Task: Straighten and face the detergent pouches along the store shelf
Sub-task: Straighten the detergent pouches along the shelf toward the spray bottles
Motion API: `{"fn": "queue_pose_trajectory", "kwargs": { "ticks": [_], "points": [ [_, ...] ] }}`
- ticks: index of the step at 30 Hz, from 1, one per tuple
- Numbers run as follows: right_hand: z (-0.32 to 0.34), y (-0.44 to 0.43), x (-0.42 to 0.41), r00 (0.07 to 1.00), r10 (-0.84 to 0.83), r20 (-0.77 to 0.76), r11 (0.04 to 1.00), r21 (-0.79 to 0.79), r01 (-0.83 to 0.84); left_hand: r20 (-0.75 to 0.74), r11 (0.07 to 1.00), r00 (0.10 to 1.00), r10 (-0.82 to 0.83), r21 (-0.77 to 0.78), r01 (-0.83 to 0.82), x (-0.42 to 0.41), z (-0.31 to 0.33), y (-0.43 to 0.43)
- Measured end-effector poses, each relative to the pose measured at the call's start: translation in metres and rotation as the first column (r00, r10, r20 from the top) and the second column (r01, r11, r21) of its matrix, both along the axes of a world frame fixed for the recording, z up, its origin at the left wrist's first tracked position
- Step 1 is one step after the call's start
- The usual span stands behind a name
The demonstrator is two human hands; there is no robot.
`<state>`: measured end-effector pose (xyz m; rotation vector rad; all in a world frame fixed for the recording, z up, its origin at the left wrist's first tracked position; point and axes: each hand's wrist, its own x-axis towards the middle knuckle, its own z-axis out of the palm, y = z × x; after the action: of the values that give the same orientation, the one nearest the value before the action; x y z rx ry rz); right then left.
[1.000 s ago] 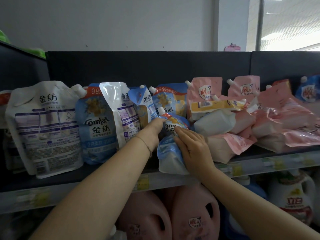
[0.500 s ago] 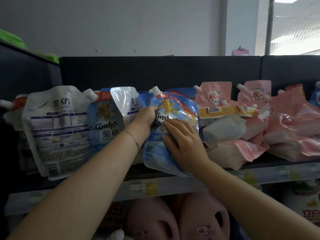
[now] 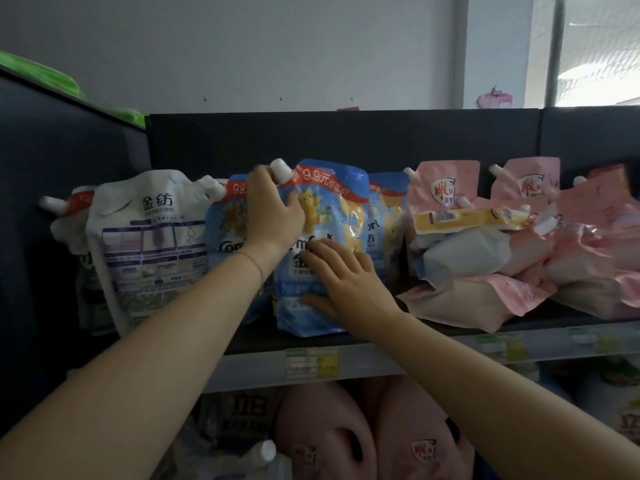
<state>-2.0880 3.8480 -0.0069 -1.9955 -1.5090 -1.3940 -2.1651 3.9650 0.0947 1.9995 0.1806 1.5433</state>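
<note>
A blue Comfort detergent pouch [image 3: 332, 206] stands upright on the shelf [image 3: 433, 355], front facing me, white spout at its top left. My left hand [image 3: 273, 213] grips its upper left edge just under the spout, thumb on the front. My right hand [image 3: 343, 282] presses flat on the pouch's lower front, fingers spread. To the left stands another blue pouch [image 3: 227, 220], then a white pouch [image 3: 149, 237] showing its back. A third blue pouch [image 3: 384, 223] stands just right, partly hidden.
Right of the blue pouches, pink pouches [image 3: 443, 188] stand at the back, with several more lying in a heap [image 3: 485, 299] and a yellow one [image 3: 471, 218] across them. Pink jugs [image 3: 325, 438] fill the shelf below. A dark panel [image 3: 52, 202] closes the left end.
The blue pouch has been lifted from slumped at the shelf front to standing upright. My left hand moved up to its spout corner; my right hand slid down its front.
</note>
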Motion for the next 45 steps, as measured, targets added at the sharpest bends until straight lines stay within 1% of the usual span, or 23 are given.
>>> {"fn": "queue_pose_trajectory", "kwargs": {
  "ticks": [2,5,7,9,12,13,16,19,21,24,28,32,35,38,41,43,45],
  "points": [
    [0.004,-0.002,-0.007,1.000,0.021,0.019,0.999,-0.046,-0.020,0.136,0.982,0.981,0.135,0.117,-0.151,-0.006,-0.005,-0.005],
    [0.012,-0.009,-0.014,0.997,0.068,0.037,0.994,-0.090,-0.065,0.272,0.927,0.935,0.227,0.234,-0.294,-0.011,-0.011,-0.007],
    [0.016,-0.016,-0.018,0.995,0.087,0.051,0.990,-0.116,-0.081,0.313,0.848,0.902,0.299,0.346,-0.402,-0.012,-0.014,-0.011],
    [0.019,-0.023,-0.019,0.995,0.093,0.041,0.987,-0.133,-0.087,0.322,0.742,0.884,0.339,0.486,-0.462,-0.011,-0.017,-0.019],
    [0.026,-0.036,-0.015,0.998,0.046,0.043,0.989,-0.141,-0.040,0.306,0.535,0.889,0.341,0.714,-0.451,-0.001,-0.020,-0.030],
    [0.029,-0.041,-0.013,0.999,0.029,0.037,0.990,-0.139,-0.023,0.277,0.502,0.902,0.330,0.758,-0.416,0.004,-0.020,-0.032],
    [0.043,-0.059,-0.004,0.999,-0.047,-0.018,0.991,-0.125,0.044,0.171,0.487,0.940,0.295,0.819,-0.302,0.018,-0.018,-0.041],
    [0.064,-0.084,0.006,0.977,-0.191,-0.095,0.975,-0.130,0.178,0.134,0.439,0.924,0.358,0.849,-0.293,0.032,-0.019,-0.052],
    [0.075,-0.102,0.016,0.961,-0.244,-0.130,0.967,-0.113,0.230,0.083,0.457,0.909,0.407,0.844,-0.282,0.041,-0.019,-0.064],
    [0.083,-0.124,0.033,0.946,-0.272,-0.174,0.962,-0.061,0.266,-0.007,0.501,0.904,0.428,0.834,-0.230,0.057,-0.019,-0.080],
    [0.092,-0.150,0.052,0.934,-0.256,-0.250,0.967,-0.049,0.252,-0.151,0.580,0.903,0.403,0.805,-0.124,0.082,-0.019,-0.104],
    [0.104,-0.182,0.077,0.913,-0.222,-0.343,0.975,-0.065,0.213,-0.245,0.668,0.912,0.328,0.743,-0.040,0.114,-0.020,-0.113],
    [0.111,-0.207,0.102,0.882,-0.276,-0.382,0.961,-0.096,0.259,-0.353,0.724,0.887,0.298,0.690,0.031,0.135,-0.025,-0.112],
    [0.110,-0.224,0.128,0.844,-0.407,-0.351,0.912,-0.214,0.351,-0.433,0.768,0.861,0.269,0.635,0.080,0.149,-0.029,-0.111],
    [0.102,-0.231,0.147,0.817,-0.513,-0.263,0.839,-0.358,0.411,-0.505,0.795,0.835,0.220,0.588,0.146,0.161,-0.029,-0.110],
    [0.100,-0.233,0.156,0.820,-0.543,-0.181,0.806,-0.388,0.448,-0.567,0.824,0.809,0.155,0.525,0.210,0.166,-0.027,-0.110],
    [0.100,-0.233,0.162,0.835,-0.543,-0.089,0.796,-0.371,0.478,-0.607,0.839,0.787,0.113,0.483,0.252,0.169,-0.026,-0.109]
  ]
}}
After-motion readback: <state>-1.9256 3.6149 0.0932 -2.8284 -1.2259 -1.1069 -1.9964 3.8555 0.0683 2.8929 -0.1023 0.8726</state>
